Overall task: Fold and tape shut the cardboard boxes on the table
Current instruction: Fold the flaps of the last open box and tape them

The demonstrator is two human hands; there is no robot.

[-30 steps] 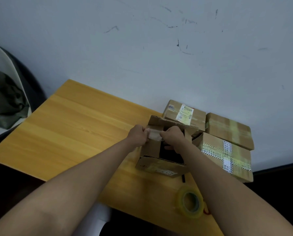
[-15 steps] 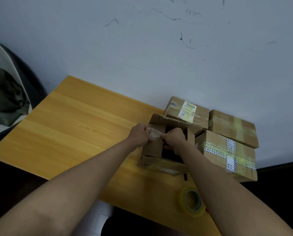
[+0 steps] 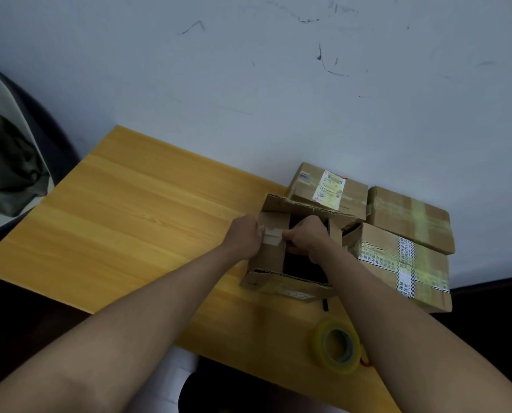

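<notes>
Your left hand (image 3: 244, 235) and right hand (image 3: 307, 236) each pinched an end of a tape strip (image 3: 272, 235) over the open box (image 3: 281, 263), which sat on the table (image 3: 129, 210) beside three taped boxes (image 3: 403, 257).

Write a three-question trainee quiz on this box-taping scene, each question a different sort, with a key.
1. True or false: the tape roll lies on the table, untouched by either hand.
2. Multiple choice: what do the left hand and right hand hold between them? A) a strip of tape B) scissors C) a label
3. Fill in: the box under the hands, the open box, has its flaps ____.

Key: 1 true; 2 A; 3 open
</notes>
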